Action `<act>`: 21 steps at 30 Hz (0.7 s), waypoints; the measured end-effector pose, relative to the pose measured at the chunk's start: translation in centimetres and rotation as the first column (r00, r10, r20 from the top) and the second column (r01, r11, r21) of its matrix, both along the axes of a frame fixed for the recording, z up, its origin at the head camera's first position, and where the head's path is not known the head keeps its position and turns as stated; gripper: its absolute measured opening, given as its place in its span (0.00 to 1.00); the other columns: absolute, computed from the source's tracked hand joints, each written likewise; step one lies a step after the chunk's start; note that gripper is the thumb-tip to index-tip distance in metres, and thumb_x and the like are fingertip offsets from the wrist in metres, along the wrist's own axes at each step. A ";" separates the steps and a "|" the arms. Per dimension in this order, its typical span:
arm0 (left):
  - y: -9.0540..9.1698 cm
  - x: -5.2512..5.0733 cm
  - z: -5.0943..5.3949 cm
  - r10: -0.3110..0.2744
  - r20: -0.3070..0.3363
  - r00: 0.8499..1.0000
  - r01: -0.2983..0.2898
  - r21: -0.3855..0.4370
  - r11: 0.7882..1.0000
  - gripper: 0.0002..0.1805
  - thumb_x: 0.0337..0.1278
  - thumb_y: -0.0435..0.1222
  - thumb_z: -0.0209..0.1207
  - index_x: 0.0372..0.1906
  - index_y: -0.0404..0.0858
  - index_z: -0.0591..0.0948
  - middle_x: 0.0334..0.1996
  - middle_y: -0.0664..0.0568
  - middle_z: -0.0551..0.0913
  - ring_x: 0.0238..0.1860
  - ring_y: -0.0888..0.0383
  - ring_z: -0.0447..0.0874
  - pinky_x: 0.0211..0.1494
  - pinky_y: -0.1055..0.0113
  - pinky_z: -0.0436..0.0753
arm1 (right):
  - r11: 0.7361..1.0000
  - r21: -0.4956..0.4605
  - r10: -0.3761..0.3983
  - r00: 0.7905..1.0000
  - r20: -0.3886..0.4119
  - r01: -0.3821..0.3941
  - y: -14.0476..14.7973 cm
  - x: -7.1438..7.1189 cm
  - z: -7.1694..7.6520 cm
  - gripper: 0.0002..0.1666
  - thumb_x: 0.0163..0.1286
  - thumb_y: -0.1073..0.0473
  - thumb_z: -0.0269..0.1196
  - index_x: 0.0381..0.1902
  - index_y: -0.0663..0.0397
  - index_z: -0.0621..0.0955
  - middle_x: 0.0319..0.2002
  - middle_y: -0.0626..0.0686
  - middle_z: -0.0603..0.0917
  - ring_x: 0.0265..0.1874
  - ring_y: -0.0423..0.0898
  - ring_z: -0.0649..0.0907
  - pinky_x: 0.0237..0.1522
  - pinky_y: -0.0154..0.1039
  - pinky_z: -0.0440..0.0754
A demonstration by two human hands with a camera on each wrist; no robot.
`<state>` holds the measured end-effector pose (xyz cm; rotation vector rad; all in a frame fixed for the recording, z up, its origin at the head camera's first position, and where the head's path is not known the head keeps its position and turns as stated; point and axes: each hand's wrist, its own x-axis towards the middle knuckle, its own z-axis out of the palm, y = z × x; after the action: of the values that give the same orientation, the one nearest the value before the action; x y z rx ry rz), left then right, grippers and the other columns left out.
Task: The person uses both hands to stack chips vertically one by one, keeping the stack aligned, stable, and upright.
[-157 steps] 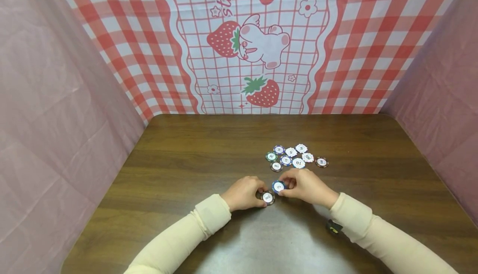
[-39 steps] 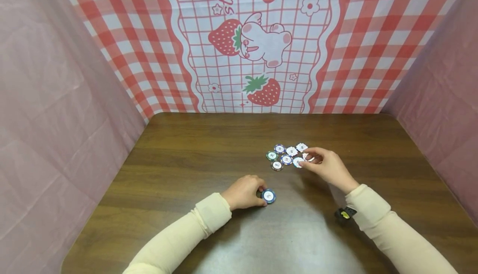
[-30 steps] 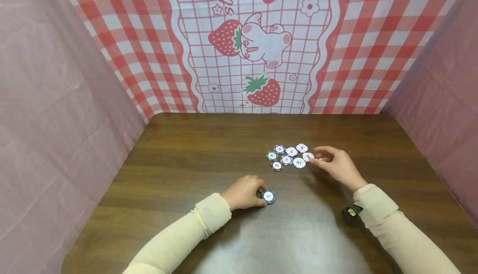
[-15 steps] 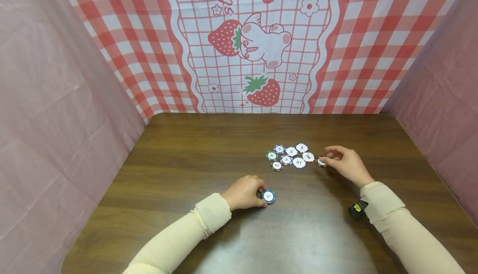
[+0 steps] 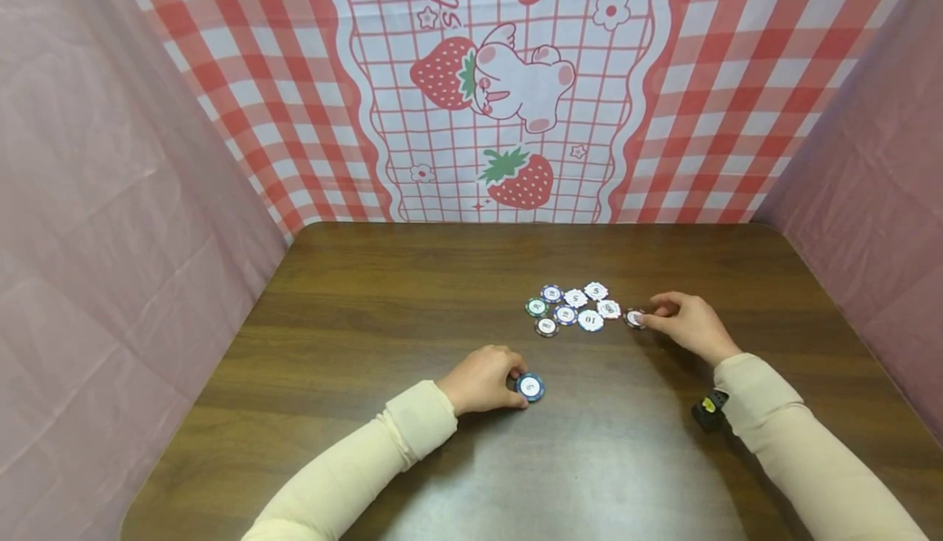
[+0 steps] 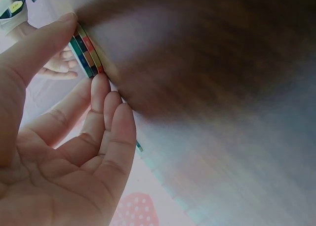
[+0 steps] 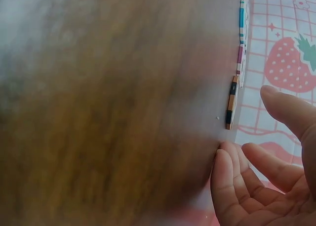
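On grained wood (image 5: 368, 295), the left grip (image 5: 482, 380) pinches stacked round chips (image 5: 530, 387), the right grip (image 5: 692, 326) spread near another chip (image 7: 232, 103).

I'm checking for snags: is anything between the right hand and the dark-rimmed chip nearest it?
Nothing visible does: the right hand is beside the dark-rimmed chip, and the other loose chips lie on that chip's far side.

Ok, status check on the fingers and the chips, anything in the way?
Left fingers pinching blue-topped chip stack. Right fingers open at brown-edged chip, not gripping. Other chips lie to its left, none seen blocking.
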<state>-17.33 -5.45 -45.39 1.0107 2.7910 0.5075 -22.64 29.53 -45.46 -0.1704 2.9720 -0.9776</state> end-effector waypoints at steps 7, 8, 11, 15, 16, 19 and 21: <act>0.0 0.0 0.1 -0.003 0.002 1.000 0.003 0.005 1.000 0.21 0.40 0.47 0.75 0.42 0.43 0.85 0.34 0.57 0.84 0.36 0.65 0.78 0.43 0.73 0.76 | 1.000 0.021 0.004 0.998 0.056 -0.006 0.2 -0.2 -0.2 0.36 0.63 0.45 0.67 0.56 0.70 0.77 0.39 0.61 0.83 0.36 0.50 0.79 0.36 0.38 0.74; 0.0 0.0 0.1 -0.003 0.002 1.000 0.003 0.004 1.000 0.21 0.40 0.47 0.75 0.42 0.43 0.85 0.34 0.58 0.84 0.36 0.65 0.78 0.43 0.73 0.76 | 1.000 0.023 0.005 0.998 0.064 -0.007 0.2 -0.3 -0.2 0.36 0.63 0.45 0.67 0.56 0.70 0.77 0.39 0.61 0.83 0.36 0.50 0.79 0.36 0.38 0.74; 0.0 0.0 0.1 -0.002 0.002 1.000 0.002 0.004 1.000 0.21 0.40 0.48 0.75 0.42 0.43 0.85 0.34 0.58 0.84 0.36 0.65 0.78 0.43 0.73 0.76 | 1.000 0.025 0.008 0.996 0.087 -0.010 0.1 -0.4 -0.1 0.38 0.61 0.43 0.68 0.57 0.70 0.77 0.41 0.62 0.83 0.39 0.51 0.79 0.38 0.39 0.74; 0.0 -0.1 0.0 -0.002 0.002 1.000 0.002 0.008 1.000 0.21 0.40 0.47 0.75 0.42 0.43 0.86 0.34 0.58 0.84 0.36 0.65 0.78 0.43 0.73 0.76 | 1.000 0.018 0.020 0.995 0.094 -0.022 -0.2 -0.5 -0.1 0.38 0.60 0.44 0.70 0.56 0.70 0.77 0.43 0.63 0.83 0.41 0.53 0.79 0.40 0.40 0.74; 0.0 -0.1 0.0 -0.002 0.001 1.000 0.002 0.008 1.000 0.21 0.40 0.47 0.75 0.42 0.43 0.86 0.34 0.58 0.84 0.36 0.65 0.78 0.43 0.73 0.76 | 1.000 0.017 0.024 0.995 0.092 -0.026 -0.2 -0.6 -0.1 0.38 0.59 0.45 0.70 0.56 0.70 0.77 0.43 0.63 0.83 0.41 0.53 0.79 0.40 0.40 0.74; 0.0 -0.1 0.0 -0.003 -0.001 1.000 0.003 0.008 1.000 0.21 0.40 0.47 0.75 0.42 0.43 0.86 0.34 0.58 0.84 0.36 0.65 0.78 0.43 0.73 0.76 | 0.999 0.016 0.035 0.996 0.087 -0.037 -0.4 -0.6 -0.1 0.36 0.58 0.47 0.71 0.55 0.70 0.78 0.41 0.62 0.82 0.40 0.52 0.78 0.39 0.40 0.73; 0.0 -0.1 0.0 -0.003 -0.001 1.000 0.003 0.007 1.000 0.21 0.40 0.47 0.75 0.42 0.43 0.86 0.34 0.58 0.84 0.36 0.65 0.78 0.44 0.73 0.76 | 0.999 0.020 0.039 0.996 0.083 -0.041 -0.4 -0.6 -0.1 0.35 0.58 0.48 0.72 0.54 0.70 0.79 0.40 0.61 0.82 0.39 0.51 0.78 0.39 0.39 0.72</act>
<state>-17.41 -5.43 -45.41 1.0171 2.7903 0.5167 -23.29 29.12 -45.59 -0.1837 2.8917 -0.9240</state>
